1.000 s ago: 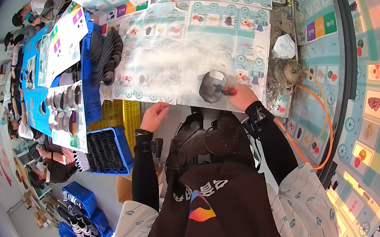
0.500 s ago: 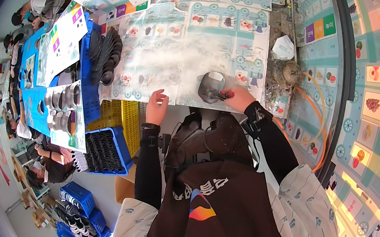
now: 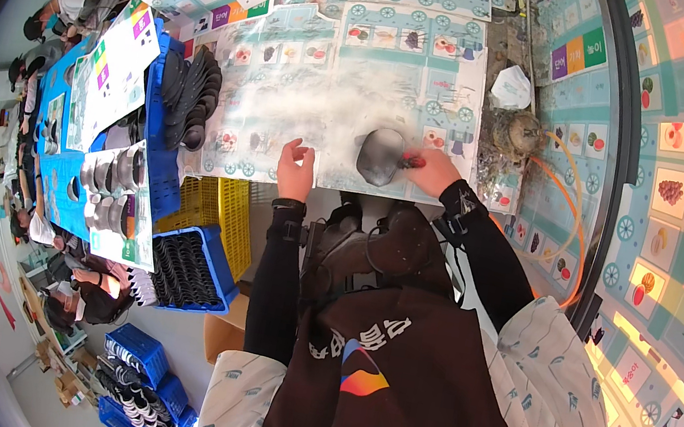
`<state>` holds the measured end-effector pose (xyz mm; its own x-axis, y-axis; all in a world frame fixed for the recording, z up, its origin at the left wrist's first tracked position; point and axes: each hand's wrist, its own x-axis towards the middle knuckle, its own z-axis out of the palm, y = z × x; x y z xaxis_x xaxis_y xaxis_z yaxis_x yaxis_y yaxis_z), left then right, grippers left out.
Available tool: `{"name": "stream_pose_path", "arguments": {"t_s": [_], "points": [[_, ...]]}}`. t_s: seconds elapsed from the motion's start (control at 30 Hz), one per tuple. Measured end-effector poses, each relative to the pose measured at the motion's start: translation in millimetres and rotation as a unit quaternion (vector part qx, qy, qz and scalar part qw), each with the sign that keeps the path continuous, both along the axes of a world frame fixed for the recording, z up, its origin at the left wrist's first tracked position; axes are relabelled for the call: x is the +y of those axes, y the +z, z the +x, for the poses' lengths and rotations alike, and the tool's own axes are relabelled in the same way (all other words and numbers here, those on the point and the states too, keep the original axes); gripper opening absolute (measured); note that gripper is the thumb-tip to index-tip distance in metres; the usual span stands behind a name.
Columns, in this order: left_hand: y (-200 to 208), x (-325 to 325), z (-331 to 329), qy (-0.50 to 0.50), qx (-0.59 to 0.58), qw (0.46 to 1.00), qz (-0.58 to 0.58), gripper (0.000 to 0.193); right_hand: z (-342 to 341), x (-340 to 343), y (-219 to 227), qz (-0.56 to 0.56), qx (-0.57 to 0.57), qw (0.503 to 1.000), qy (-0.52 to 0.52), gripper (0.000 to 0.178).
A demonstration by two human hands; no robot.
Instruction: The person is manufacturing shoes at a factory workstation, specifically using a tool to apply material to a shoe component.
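Observation:
A dark grey, rounded piece [image 3: 380, 157] with a paler middle lies on the paper-covered table [image 3: 286, 114], close to its front edge. My right hand [image 3: 431, 173] is closed on a small red-and-black object [image 3: 412, 161] at the right side of this piece. What kind of object it is cannot be made out. My left hand [image 3: 296, 171] is over the front edge of the table, left of the grey piece and apart from it. Its fingers are slightly curled and parted, with nothing in them.
Stacked black curved pieces [image 3: 188, 97] stand at the table's left end. Below them are a yellow crate [image 3: 233, 227] and a blue crate [image 3: 218, 261] of black parts. An orange hose [image 3: 579, 244] runs along the right. Several people work at the far left.
My left hand has moved slightly up and to the right. My right hand has shifted a little right, and the white patch on the grey piece no longer shows.

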<state>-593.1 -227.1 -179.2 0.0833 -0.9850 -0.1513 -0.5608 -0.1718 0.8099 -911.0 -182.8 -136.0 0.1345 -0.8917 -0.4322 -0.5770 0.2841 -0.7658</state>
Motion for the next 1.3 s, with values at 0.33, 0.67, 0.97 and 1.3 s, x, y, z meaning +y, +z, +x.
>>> {"name": "stream_pose_path", "arguments": {"t_s": [0.33,0.67,0.97,1.3], "points": [[-23.8,-10.9,-31.2,0.079,0.042,0.996,-0.02,0.041,-6.0,6.8,3.8,0.011,0.008,0.997,0.071,0.036],[-38.9,-8.1,-55.9,0.087,0.039,0.995,0.013,0.045,-8.1,7.5,0.2,-0.006,0.058,0.99,0.128,0.034],[-43.9,7.2,-103.2,0.035,-0.204,0.978,0.017,0.096,-43.4,35.8,-29.8,-0.048,0.017,0.999,0.019,0.038],[-23.6,28.6,-166.1,-0.079,-0.388,0.909,0.127,0.137,-82.1,83.8,-130.8,-0.148,0.319,0.93,-0.107,0.05]]}}
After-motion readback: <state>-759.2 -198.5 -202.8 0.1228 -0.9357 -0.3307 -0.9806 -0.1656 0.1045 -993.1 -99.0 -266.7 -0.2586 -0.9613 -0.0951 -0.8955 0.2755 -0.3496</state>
